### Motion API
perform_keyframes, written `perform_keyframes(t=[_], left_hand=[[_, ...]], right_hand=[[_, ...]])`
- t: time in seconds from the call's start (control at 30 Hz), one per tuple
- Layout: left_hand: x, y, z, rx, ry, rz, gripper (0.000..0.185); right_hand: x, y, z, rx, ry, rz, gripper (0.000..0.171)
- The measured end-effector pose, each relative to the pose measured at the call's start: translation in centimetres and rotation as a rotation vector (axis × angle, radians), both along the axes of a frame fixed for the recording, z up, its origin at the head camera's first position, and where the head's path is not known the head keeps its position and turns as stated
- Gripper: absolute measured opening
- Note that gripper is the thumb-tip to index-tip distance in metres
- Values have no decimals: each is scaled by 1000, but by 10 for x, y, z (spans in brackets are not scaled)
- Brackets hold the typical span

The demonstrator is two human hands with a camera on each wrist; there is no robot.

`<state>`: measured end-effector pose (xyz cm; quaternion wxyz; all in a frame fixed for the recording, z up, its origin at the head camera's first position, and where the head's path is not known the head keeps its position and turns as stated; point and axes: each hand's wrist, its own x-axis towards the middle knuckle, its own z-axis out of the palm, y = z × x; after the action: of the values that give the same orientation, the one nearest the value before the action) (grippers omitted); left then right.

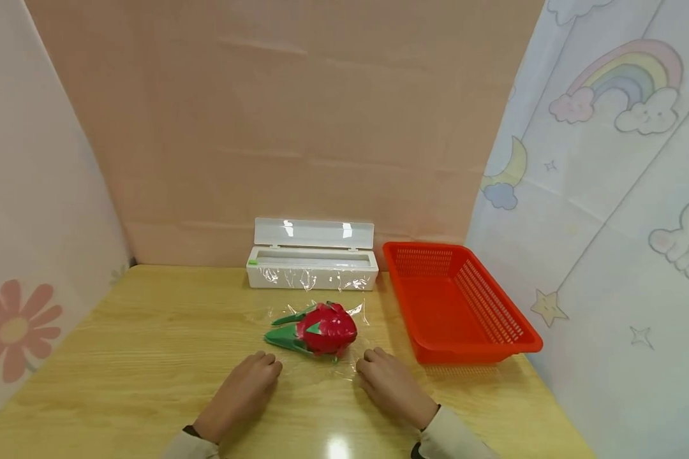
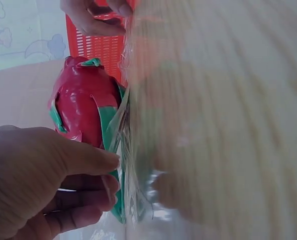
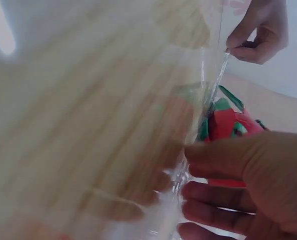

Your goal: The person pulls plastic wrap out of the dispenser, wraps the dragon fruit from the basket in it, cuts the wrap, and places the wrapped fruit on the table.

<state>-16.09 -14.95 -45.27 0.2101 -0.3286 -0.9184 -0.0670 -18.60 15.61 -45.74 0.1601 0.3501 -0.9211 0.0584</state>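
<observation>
A red dragon fruit with green leaf tips (image 1: 328,328) lies on its side on a thin sheet of clear cling film (image 1: 360,312). My left hand (image 1: 251,381) pinches the film's near left corner beside the leaf tips. Over at the near right corner, my right hand (image 1: 389,386) holds the film between thumb and fingers. In the left wrist view the film (image 2: 131,175) bunches at my left fingertips, close to the dragon fruit (image 2: 83,102). The right wrist view shows the film's crinkled edge (image 3: 181,175) at my right thumb and fingers.
Behind the fruit stands a white cling film box (image 1: 312,277) with its lid raised, film hanging over its front. To the right sits a red plastic basket (image 1: 419,335). Patterned cloth walls (image 1: 603,210) border the wooden table (image 1: 120,357).
</observation>
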Motion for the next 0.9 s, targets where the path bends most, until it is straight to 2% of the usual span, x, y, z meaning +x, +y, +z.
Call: perform_keyframes(t=[0.2,0.3,0.43,0.53,0.73,0.8,0.9], left_hand=[[-3,-2,3,40,41,-12,18],[-3,-3,3,54,41,-23,21],[-1,-3,3,53,20,-38,23],[-2,-4,4,50,34,-31,21],[-3,-5,5,54,64,15,20],[-5,-5,6,55,52,24,20],[-6,-5,8,74,7,30,19]], right_hand=[[-18,-2,4,50,48,55,19],[-20,2,6,31,-10,86,23],[-20,8,6,-53,-153,108,28],[-20,12,5,-89,-189,108,28],[-21,14,3,-129,-159,83,19],[-21,14,2,-143,-137,83,13],[-20,14,1,-153,-95,99,13]])
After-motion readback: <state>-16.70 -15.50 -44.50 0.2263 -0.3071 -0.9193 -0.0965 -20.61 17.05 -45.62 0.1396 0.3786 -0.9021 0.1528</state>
